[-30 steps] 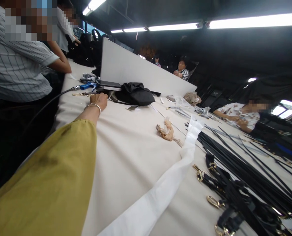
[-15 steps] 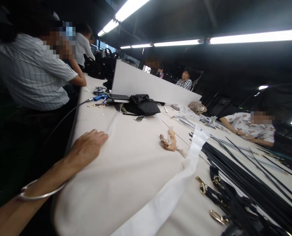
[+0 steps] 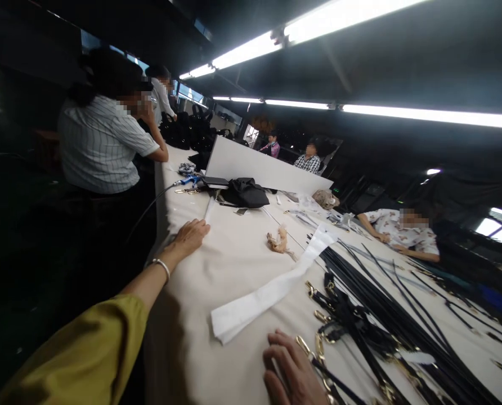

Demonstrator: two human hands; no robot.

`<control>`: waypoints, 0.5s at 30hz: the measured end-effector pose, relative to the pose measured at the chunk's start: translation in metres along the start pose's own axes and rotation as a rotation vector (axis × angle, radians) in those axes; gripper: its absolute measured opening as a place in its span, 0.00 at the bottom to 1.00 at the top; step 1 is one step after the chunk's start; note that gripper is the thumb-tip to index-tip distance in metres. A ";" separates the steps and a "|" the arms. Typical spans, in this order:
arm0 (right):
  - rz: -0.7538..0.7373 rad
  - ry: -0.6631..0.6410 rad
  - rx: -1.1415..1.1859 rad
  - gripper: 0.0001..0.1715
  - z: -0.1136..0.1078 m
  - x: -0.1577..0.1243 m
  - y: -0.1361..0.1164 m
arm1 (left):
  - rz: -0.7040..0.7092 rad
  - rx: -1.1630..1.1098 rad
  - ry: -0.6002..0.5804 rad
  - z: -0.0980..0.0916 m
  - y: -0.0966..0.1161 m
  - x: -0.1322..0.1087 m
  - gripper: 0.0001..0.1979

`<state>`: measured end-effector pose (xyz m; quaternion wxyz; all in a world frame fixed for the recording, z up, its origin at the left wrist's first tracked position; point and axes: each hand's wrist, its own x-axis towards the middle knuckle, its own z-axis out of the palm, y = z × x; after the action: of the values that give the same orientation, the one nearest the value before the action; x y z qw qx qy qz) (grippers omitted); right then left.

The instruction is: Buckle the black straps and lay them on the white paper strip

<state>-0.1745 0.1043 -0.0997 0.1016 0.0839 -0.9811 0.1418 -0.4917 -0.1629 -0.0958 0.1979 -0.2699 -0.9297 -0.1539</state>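
My left hand (image 3: 191, 235) lies flat and open on the cream cloth (image 3: 234, 264) near the table's left edge, a silver bangle (image 3: 161, 265) on the wrist and a yellow sleeve (image 3: 77, 354) behind it. My right hand (image 3: 291, 371) rests open at the bottom of the view, fingers stretched beside gold chain links (image 3: 318, 349) and black straps (image 3: 386, 315). A folded white strip (image 3: 268, 292) lies between the two hands, touching neither.
A black bag (image 3: 246, 193) and a white board (image 3: 263, 169) sit further up the table. A tan rag (image 3: 278, 241) lies mid-table. A person in a striped shirt (image 3: 101, 146) stands at the left edge; another person (image 3: 397, 230) leans on the right side.
The view has pulled back and lifted. My left hand moved back from the far tools to the table's near left edge. My right hand has come into view at the bottom.
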 end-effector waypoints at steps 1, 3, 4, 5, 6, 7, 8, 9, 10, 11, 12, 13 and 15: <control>-0.013 -0.024 0.004 0.10 -0.004 0.001 -0.004 | -0.007 -0.011 -0.003 -0.005 0.003 -0.004 0.11; 0.026 -0.078 0.000 0.10 -0.019 0.002 -0.021 | -0.025 -0.030 -0.005 -0.016 0.011 -0.018 0.07; 0.062 -0.115 -0.012 0.10 -0.028 0.001 -0.032 | -0.030 -0.039 -0.004 -0.022 0.016 -0.027 0.06; 0.096 -0.156 -0.030 0.10 -0.038 -0.002 -0.043 | -0.032 -0.051 0.000 -0.027 0.021 -0.039 0.06; 0.120 -0.199 -0.047 0.11 -0.048 -0.007 -0.055 | -0.030 -0.066 0.003 -0.033 0.027 -0.054 0.06; 0.137 -0.226 -0.057 0.13 -0.057 -0.015 -0.065 | -0.024 -0.085 0.006 -0.037 0.033 -0.072 0.08; 0.146 -0.226 -0.057 0.14 -0.064 -0.025 -0.075 | -0.015 -0.108 0.010 -0.042 0.039 -0.092 0.10; 0.146 -0.201 -0.043 0.16 -0.071 -0.039 -0.082 | -0.006 -0.133 0.015 -0.046 0.045 -0.116 0.12; 0.133 -0.167 -0.019 0.18 -0.077 -0.055 -0.089 | 0.000 -0.159 0.022 -0.051 0.052 -0.142 0.14; 0.106 -0.135 0.008 0.19 -0.082 -0.074 -0.093 | 0.000 -0.181 0.031 -0.056 0.060 -0.171 0.16; 0.065 -0.110 0.028 0.19 -0.086 -0.094 -0.097 | -0.007 -0.197 0.040 -0.062 0.068 -0.200 0.18; 0.016 -0.090 0.044 0.18 -0.089 -0.115 -0.099 | -0.018 -0.213 0.054 -0.070 0.078 -0.229 0.19; -0.080 -0.061 0.079 0.20 -0.093 -0.157 -0.101 | -0.043 -0.287 0.092 -0.088 0.102 -0.284 0.19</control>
<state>0.0127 0.0575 -0.0208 0.0736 0.1312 -0.9733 0.1735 -0.1884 -0.2407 -0.1285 0.1966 -0.2681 -0.8936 -0.3016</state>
